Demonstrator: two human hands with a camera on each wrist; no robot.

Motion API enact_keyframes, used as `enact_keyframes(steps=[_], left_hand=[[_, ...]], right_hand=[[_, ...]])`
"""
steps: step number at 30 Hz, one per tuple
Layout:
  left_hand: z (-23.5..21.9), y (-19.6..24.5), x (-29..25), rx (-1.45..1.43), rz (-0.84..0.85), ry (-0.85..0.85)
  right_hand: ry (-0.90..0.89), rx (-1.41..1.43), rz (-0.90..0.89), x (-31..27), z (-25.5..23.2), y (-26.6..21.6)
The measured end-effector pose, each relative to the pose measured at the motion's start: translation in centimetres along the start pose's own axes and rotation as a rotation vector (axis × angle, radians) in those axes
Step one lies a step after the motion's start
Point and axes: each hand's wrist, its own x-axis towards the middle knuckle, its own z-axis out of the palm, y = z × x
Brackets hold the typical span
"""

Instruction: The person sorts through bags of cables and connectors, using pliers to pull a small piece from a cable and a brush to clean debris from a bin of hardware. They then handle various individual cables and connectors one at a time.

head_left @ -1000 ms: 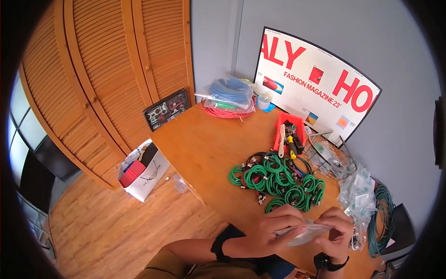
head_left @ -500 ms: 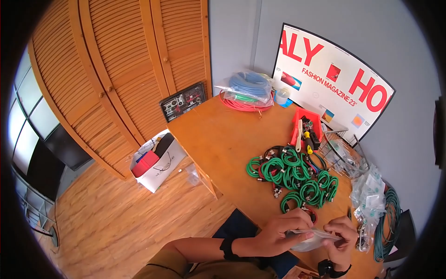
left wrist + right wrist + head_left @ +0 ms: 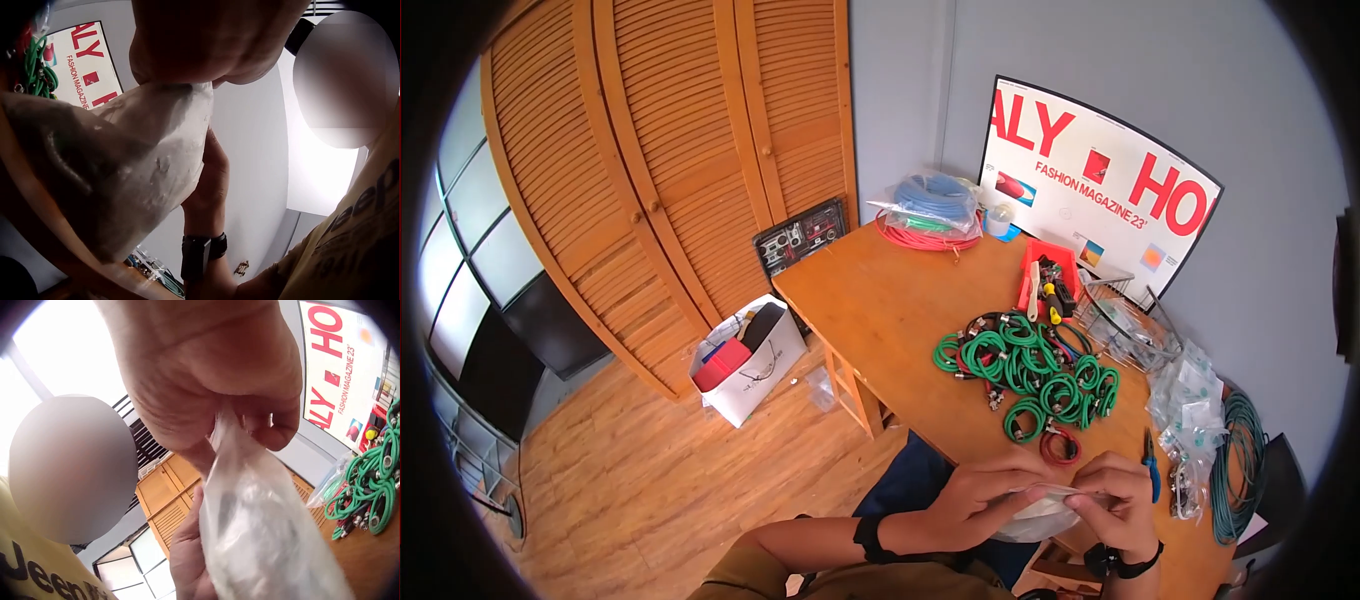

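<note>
A translucent plastic bag (image 3: pixel 1040 522) hangs between both hands over the near edge of the wooden table (image 3: pixel 870 330). My left hand (image 3: pixel 980 500) pinches its top edge on one side. My right hand (image 3: pixel 1118 500) grips the same edge on the other side, thumb against the plastic. In the right wrist view the bag (image 3: pixel 265 531) bulges below the fingers; its contents are blurred by the cloudy film. Just beyond the hands lie a small red cable coil (image 3: pixel 1060 447) and a pile of green cable coils (image 3: pixel 1025 365) with metal connectors.
A blue-handled tool (image 3: pixel 1152 475) lies right of the hands, near clear plastic bags (image 3: pixel 1190 400) and a dark green cable coil (image 3: pixel 1238 470). Behind the pile stand a red bin (image 3: pixel 1037 275) of tools, a wire basket (image 3: pixel 1125 330) and a monitor (image 3: pixel 1100 180). Bagged blue cable (image 3: pixel 930 197) sits farther back.
Both hands stay on the bag, and the right fingers have shifted inward along its edge. The head view has swung, and the red coil and blue-handled tool now show more fully.
</note>
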Motion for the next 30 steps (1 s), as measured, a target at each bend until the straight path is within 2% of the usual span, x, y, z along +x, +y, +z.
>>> enact_keyframes(steps=[2, 5, 7, 8, 10, 11, 14, 15, 16, 17, 18, 20, 23, 24, 25, 27, 29, 30], left_hand=[[-0.7, -0.1, -0.2, 0.047, 0.009, -0.013], [-1.8, -0.3, 0.1, 0.048, 0.023, 0.015], [-3.0, -0.5, 0.8, 0.082, 0.088, 0.043], [-3.6, -0.3, 1.1, 0.074, 0.084, 0.033], [-4.6, 0.6, 1.9, 0.158, 0.072, 0.151], [-5.2, 1.1, 2.2, 0.151, 0.068, 0.147], [-6.5, 0.8, 2.7, 0.222, 0.131, 0.426], [-6.9, 0.6, 2.8, 0.217, 0.133, 0.423], [-7.3, 0.6, 3.0, 0.209, 0.163, 0.53], [-7.8, 0.5, 3.1, 0.201, 0.195, 0.635], [-8.2, 0.5, 3.1, 0.197, 0.199, 0.63], [-9.0, 0.6, 3.0, 0.235, 0.156, 0.812], [-9.7, 0.4, 3.3, 0.202, 0.186, 0.863], [-9.9, 0.5, 3.4, 0.237, 0.113, 0.855], [-10.1, 0.5, 3.6, 0.234, 0.11, 0.847], [-10.6, 0.5, 4.0, 0.122, 0.028, 0.986], [-11.1, 0.3, 4.1, 0.106, 0.006, 0.99], [-11.4, 0.2, 4.2, 0.032, 0.007, 1.024]], right_hand=[[-0.048, 0.024, 0.03, 1.0, 0.0, -0.5], [-0.084, -0.032, -0.042, 3.3, 0.3, -1.4], [-0.203, -0.17, -0.171, 5.1, 0.5, -0.7], [-0.195, -0.171, -0.16, 6.1, 0.8, -0.3], [-0.181, -0.193, -0.309, 8.6, 1.6, 0.2], [-0.178, -0.196, -0.3, 10.0, 1.9, 0.2], [-0.204, -0.243, -0.341, 14.3, 3.1, -0.1], [-0.26, -0.2, -0.411, 15.7, 3.5, 0.1], [-0.316, -0.156, -0.48, 16.9, 4.0, 0.3], [-0.314, -0.162, -0.479, 18.0, 4.7, 0.4], [-0.277, -0.108, -0.501, 19.0, 5.4, 0.4], [-0.235, -0.018, -0.532, 20.5, 6.0, 1.8], [-0.303, -0.054, -0.551, 21.6, 6.7, 3.5], [-0.299, -0.056, -0.547, 21.8, 7.0, 3.5], [-0.302, -0.036, -0.543, 22.0, 7.5, 3.4], [-0.292, -0.022, -0.531, 22.5, 8.0, 3.3], [-0.365, 0.177, -0.458, 23.4, 8.0, 3.3], [-0.355, 0.174, -0.456, 23.6, 8.0, 3.5]])
